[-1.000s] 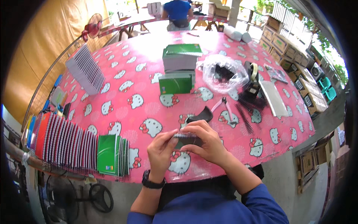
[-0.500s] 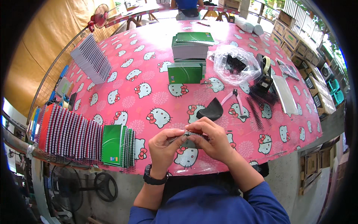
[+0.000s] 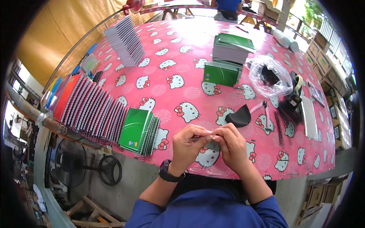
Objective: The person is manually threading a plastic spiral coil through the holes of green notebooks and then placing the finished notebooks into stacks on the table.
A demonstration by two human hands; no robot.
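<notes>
My left hand [image 3: 188, 147] and my right hand [image 3: 232, 147] meet over the near edge of the table, thumbs and fingertips pinched together. Between them is a thin spiral notebook [image 3: 195, 138], held edge-on and mostly hidden by the fingers. Just beyond my right hand lies a black curved pouch-like piece [image 3: 239, 116]. Pink-handled pliers [image 3: 265, 114] rest beside it, with loose black spiral coils [image 3: 280, 129] farther right. To the left of my hands, green spiral notebooks [image 3: 135, 127] stand next to a long row of red-covered ones [image 3: 85, 108].
Green-covered pads and paper [image 3: 230, 55] are stacked mid-table, near a clear plastic bag [image 3: 270, 78] with black contents. A tape dispenser [image 3: 294, 99] stands to the right. A tall paper stack [image 3: 125, 41] is at far left. Another person [image 3: 227, 9] is beyond the table.
The view has swung left, so the table's things sit farther right in the picture. My fingertips have drawn together, and the black coil seen between them before is now covered.
</notes>
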